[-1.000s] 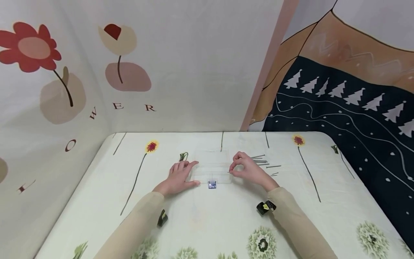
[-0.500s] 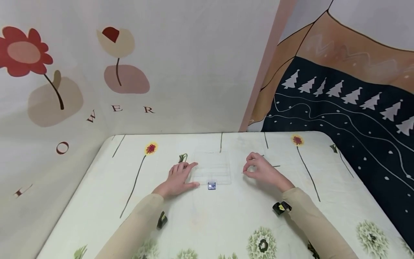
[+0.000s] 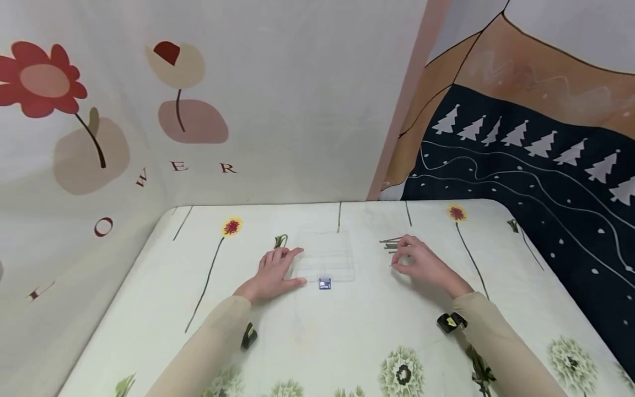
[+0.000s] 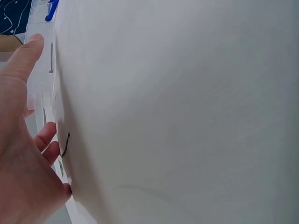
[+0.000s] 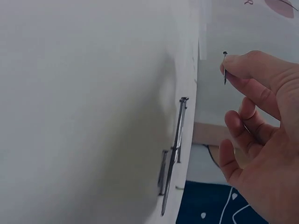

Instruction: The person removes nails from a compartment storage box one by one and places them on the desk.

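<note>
A clear plastic compartment box (image 3: 327, 255) with a blue latch (image 3: 324, 283) lies on the table's middle. My left hand (image 3: 285, 266) lies flat on the cloth, its fingers and thumb touching the box's left end. In the left wrist view the left hand (image 4: 21, 140) is against the box (image 4: 39, 77), which holds one nail (image 4: 50, 58). My right hand (image 3: 401, 259) is right of the box, beside several loose nails (image 3: 389, 243). In the right wrist view, my right hand (image 5: 232, 65) pinches a short nail (image 5: 224, 68) between thumb and forefinger, above the long nails (image 5: 174, 149).
The table wears a pale cloth (image 3: 322, 342) printed with flowers. Patterned fabric walls stand close behind and at the left (image 3: 248, 110), and a dark tree-print hanging (image 3: 521, 165) is at the right. Black wrist cameras (image 3: 450, 322) sit on both forearms.
My right hand has moved right, from the box's right end to the loose nails, keeping its pinch on a thin nail. The left hand and the box have stayed put.
</note>
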Motion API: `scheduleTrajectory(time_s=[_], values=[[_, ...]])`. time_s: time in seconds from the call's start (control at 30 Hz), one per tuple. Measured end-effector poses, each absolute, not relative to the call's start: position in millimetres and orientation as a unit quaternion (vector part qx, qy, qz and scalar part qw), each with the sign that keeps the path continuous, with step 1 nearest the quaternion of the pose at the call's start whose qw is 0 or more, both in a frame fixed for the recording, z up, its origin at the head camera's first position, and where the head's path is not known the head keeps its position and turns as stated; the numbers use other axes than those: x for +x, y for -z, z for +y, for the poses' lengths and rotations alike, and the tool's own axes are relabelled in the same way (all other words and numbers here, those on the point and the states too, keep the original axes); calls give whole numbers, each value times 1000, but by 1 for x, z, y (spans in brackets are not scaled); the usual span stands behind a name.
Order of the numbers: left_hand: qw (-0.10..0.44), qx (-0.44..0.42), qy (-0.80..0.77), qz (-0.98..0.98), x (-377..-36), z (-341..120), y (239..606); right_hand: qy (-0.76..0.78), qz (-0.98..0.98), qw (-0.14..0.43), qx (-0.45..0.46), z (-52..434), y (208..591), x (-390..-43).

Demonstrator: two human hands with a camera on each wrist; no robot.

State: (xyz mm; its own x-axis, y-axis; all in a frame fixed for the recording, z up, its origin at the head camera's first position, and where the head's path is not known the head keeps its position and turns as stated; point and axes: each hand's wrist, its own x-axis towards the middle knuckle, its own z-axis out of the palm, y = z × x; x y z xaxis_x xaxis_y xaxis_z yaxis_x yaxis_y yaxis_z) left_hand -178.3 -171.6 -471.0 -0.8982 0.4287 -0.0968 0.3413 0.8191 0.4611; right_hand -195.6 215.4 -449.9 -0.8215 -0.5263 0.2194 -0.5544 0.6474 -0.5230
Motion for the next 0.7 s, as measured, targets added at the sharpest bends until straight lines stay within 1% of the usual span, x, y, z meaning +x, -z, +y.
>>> scheduleTrajectory(time_s=[0.3, 0.5, 0.7], values=[[97, 198, -248, 944, -179, -173, 470, -290, -916, 17, 278, 240, 457, -191], [100, 199, -247, 943, -180, -172, 470, -273, -924, 23, 267, 257, 458, -190], [111, 194, -255, 941, -181, -170, 468, -283, -927, 2, 246, 272, 458, -187]])
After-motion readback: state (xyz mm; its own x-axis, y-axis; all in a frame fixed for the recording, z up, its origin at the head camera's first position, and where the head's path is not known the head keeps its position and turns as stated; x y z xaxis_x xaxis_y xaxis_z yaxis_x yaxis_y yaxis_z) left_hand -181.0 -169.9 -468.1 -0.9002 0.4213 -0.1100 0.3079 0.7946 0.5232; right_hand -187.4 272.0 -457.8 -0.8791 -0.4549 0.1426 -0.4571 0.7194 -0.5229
